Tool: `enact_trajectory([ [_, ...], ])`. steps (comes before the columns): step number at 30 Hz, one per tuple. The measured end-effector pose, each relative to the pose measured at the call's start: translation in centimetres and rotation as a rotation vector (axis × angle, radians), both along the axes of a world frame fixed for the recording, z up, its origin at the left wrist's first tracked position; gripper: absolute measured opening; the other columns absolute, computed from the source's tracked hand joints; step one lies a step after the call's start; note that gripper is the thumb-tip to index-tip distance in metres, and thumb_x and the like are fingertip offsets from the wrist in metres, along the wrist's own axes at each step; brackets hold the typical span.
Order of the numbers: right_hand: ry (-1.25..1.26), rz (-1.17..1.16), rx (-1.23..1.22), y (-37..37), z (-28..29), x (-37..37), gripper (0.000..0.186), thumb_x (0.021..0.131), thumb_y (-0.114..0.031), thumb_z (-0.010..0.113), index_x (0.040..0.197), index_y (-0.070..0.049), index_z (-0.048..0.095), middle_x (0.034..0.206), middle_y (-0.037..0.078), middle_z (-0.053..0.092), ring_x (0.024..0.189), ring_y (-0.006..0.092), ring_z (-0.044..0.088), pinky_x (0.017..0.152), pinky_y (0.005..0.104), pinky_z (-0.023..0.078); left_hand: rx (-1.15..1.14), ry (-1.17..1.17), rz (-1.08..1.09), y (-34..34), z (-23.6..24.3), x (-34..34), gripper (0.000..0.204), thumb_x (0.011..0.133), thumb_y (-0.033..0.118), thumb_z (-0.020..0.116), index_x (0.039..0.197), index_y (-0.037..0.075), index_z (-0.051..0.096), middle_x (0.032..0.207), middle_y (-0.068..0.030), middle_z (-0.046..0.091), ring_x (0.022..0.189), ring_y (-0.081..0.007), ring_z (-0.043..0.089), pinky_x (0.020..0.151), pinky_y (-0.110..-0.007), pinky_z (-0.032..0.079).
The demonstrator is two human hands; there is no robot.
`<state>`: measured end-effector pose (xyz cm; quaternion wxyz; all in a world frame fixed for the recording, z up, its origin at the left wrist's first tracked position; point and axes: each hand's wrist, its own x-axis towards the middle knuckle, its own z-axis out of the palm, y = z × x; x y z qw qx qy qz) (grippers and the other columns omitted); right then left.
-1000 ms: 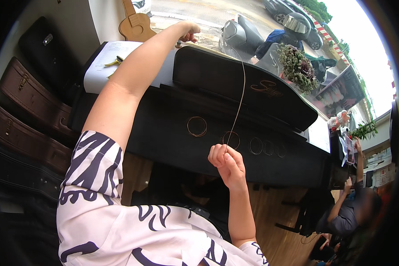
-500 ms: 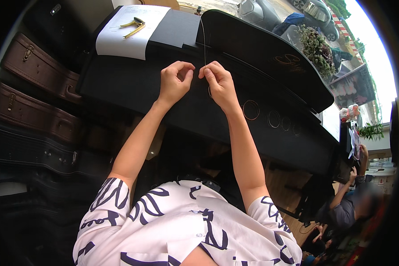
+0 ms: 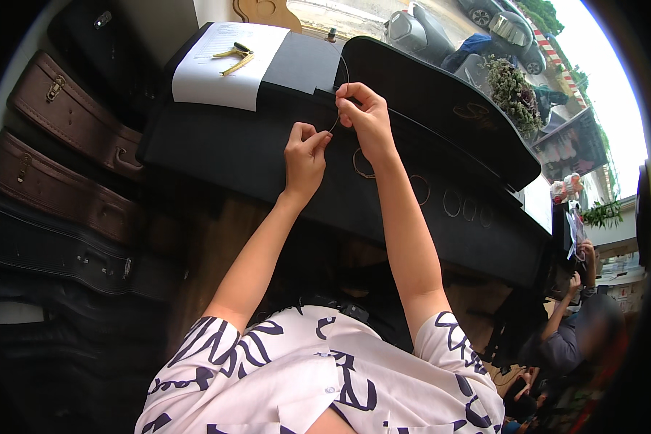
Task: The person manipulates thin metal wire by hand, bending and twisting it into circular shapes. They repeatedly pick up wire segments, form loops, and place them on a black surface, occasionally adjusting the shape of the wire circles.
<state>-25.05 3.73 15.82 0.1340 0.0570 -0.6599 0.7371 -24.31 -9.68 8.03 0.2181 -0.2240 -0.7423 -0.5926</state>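
My right hand (image 3: 369,124) pinches a thin metal instrument string (image 3: 347,71) over the black tabletop. Below and to the left, my left hand (image 3: 306,163) has its thumb and fingers closed on the lower end of the same string. From my right hand, the string curves up toward the far edge of the table. A golden coiled string (image 3: 364,174) lies just under my right wrist. Further right, another ring of string (image 3: 421,202) rests beside my forearm, with several smaller, paler string coils (image 3: 452,215) past it.
A gold and black capo (image 3: 236,58) lies on a white printed sheet (image 3: 217,94), next to a dark grey sheet (image 3: 293,65). A raised black panel (image 3: 441,101) runs along the table's far side. Brown instrument cases (image 3: 65,177) stand at left; a person (image 3: 568,336) sits at far right.
My left hand has moved right and lower and now pinches the string's end. My right hand has shifted up and right along it, and the golden coil below shows more fully.
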Motion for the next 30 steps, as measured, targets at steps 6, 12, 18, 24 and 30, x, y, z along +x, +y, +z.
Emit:
enact_trajectory([
  [6,0.145,-0.017,-0.144,2.1,4.6,-2.8,0.012,0.095,-0.006,0.062,0.106,0.000,0.062,0.087,0.005,0.061,0.062,0.0066,0.051,0.057,0.0212,0.040,0.068,-0.013,-0.040,0.4,-0.8,-0.4,0.012,0.088,-0.007,0.063,0.096,-0.004,0.071,0.090,-0.0123,0.065,0.079,-0.0247,0.071,0.069,-0.032,0.056],
  [12,0.140,-0.215,-0.107,4.2,5.0,-2.2,0.011,0.096,-0.009,0.061,0.101,0.000,0.064,0.081,0.006,0.063,0.064,0.0097,0.058,0.059,0.0237,0.048,0.057,-0.090,0.015,0.9,0.3,-1.0,0.005,0.085,-0.003,0.068,0.088,-0.001,0.066,0.081,-0.0142,0.070,0.073,-0.0276,0.071,0.064,-0.035,0.054],
  [18,-0.050,-0.247,0.048,5.9,4.8,-2.2,0.013,0.094,-0.011,0.063,0.096,0.001,0.067,0.079,0.008,0.067,0.066,0.0120,0.064,0.061,0.0241,0.054,-0.017,0.017,0.046,1.3,-0.5,-2.9,0.003,0.085,0.002,0.068,0.086,0.001,0.065,0.073,-0.0119,0.070,0.068,-0.0263,0.071,0.062,-0.034,0.052],
  [24,-0.063,-0.266,0.121,5.9,3.8,-2.3,0.016,0.095,-0.017,0.065,0.096,-0.001,0.069,0.082,0.006,0.068,0.072,0.0109,0.068,0.066,0.0217,0.057,-0.159,0.071,0.110,1.1,0.1,-2.5,0.003,0.080,0.003,0.069,0.081,0.002,0.067,0.076,-0.0092,0.068,0.070,-0.0260,0.065,0.064,-0.036,0.052],
  [30,-0.034,-0.290,0.182,5.7,3.5,-2.5,0.017,0.094,-0.016,0.065,0.097,0.000,0.070,0.081,0.007,0.069,0.070,0.0128,0.069,0.064,0.0226,0.057,-0.222,0.206,0.193,1.6,-0.8,-3.2,0.005,0.078,0.007,0.071,0.078,0.002,0.072,0.074,-0.0089,0.067,0.065,-0.0255,0.062,0.062,-0.037,0.050],
])
